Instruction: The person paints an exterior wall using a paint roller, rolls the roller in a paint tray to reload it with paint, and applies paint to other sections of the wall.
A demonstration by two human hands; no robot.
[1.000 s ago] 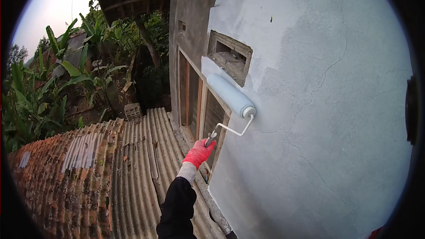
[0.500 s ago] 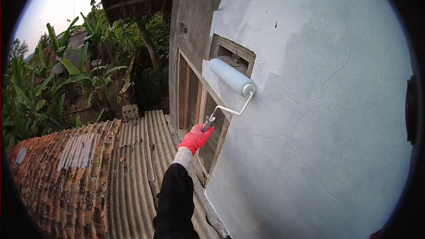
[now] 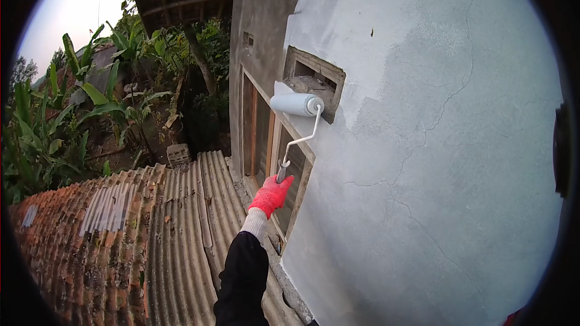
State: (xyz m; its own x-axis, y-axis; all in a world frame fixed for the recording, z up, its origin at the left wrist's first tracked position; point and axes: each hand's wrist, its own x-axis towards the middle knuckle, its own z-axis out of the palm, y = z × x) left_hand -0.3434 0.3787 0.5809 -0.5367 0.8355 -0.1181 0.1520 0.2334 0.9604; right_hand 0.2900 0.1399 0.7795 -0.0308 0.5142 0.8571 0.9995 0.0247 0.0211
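My left hand [image 3: 271, 195], in a red-coated work glove with a white knit cuff, is wrapped around the grey handle of a paint roller [image 3: 292, 104]. The roller's pale blue sleeve lies across the strip just below a small rectangular vent opening [image 3: 317, 78] and above the window frame [image 3: 308, 152]. Its white wire frame bends down to the handle. A fresh pale patch shows beside the sleeve's left end. Pale paint covers the wall [image 3: 423, 205] to the right, with cracks running through it. My right hand is not in view.
Below the window, a corrugated roof [image 3: 181, 235] runs left into reddish tiles [image 3: 72, 247]. Bare grey wall [image 3: 266, 18] lies beyond the painted part. Banana plants [image 3: 42, 127] grow at the far left. A small red patch [image 3: 511, 319] at the lower right is unclear.
The roller has moved left and slightly down, off the vent opening's lower right corner. Its sleeve has turned from slanted to nearly level. My left hand stays closed on the handle.
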